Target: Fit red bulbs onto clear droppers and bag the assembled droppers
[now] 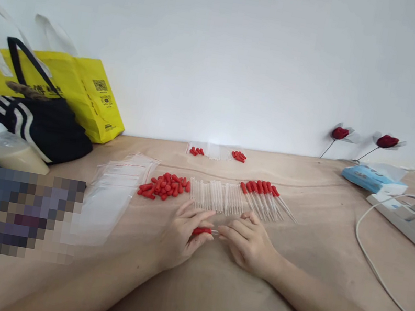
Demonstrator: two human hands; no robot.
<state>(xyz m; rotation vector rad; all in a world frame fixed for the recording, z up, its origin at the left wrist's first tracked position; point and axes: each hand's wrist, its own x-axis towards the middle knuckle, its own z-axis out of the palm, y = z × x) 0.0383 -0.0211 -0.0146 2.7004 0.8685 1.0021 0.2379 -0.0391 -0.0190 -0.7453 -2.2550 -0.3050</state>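
red bulb [201, 231] pinched in left hand [181, 237] fingers — right hand [249, 243] fingers pinch tube [216, 232]; zip bags [113, 194] flat.

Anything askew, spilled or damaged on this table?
Nothing stands out. The red bulbs lie in a loose heap, the clear tubes in a row, capped droppers fanned beside them. The left hand pinches one bulb, the right hand its tube.

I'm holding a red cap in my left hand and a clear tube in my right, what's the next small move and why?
Probably push the red cap in your left hand squarely onto the clear tube pinched by your right hand. They meet end to end between your hands, and the finished droppers beyond all carry caps seated on their tube ends.
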